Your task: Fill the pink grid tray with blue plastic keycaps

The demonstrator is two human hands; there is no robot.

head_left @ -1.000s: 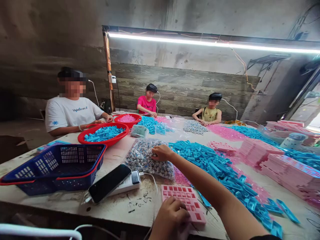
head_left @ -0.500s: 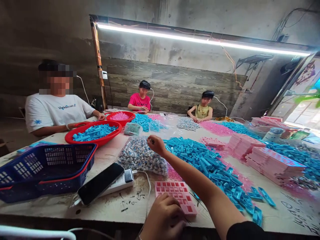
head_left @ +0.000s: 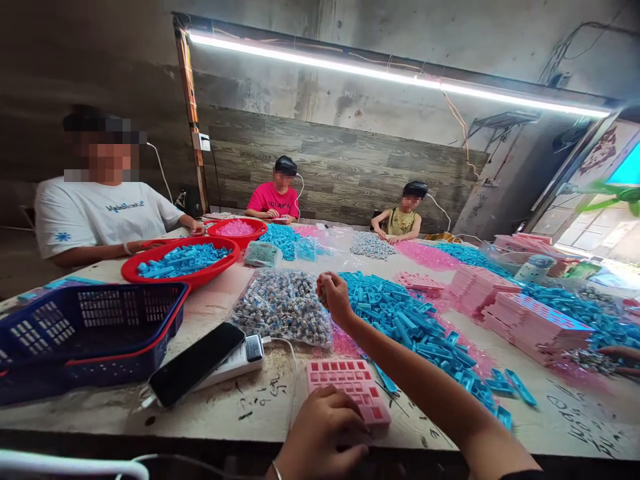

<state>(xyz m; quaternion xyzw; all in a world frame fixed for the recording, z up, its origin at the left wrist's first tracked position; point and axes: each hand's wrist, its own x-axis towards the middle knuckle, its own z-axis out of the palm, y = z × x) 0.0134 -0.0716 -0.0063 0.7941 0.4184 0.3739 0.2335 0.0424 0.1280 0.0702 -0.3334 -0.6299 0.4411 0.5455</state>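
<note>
My left hand (head_left: 327,430) has its fingers curled over the near left edge of a pink plastic tray (head_left: 370,393) with rows of square openings. The openings I can see hold no parts. Farther out, my right hand (head_left: 334,293) is closed above the right side of a clear bag of small grey, white and blue parts (head_left: 280,307). Whatever its fingers hold is too small to make out. Just right of that hand lies a heap of blue plastic pieces (head_left: 400,320), with pink bits (head_left: 347,343) along its edges.
A phone (head_left: 197,363) leans on a white power strip (head_left: 230,367), beside a dark blue basket (head_left: 90,333). Behind are red basins (head_left: 220,263). Stacked pink trays (head_left: 535,320) stand right; another person's hand (head_left: 623,360) reaches in there. Three co-workers sit around the table.
My right hand has moved right, from over the middle of the bag to its right edge, fingers still closed. My left hand stays on the pink tray. Another person's hand has appeared at right.
</note>
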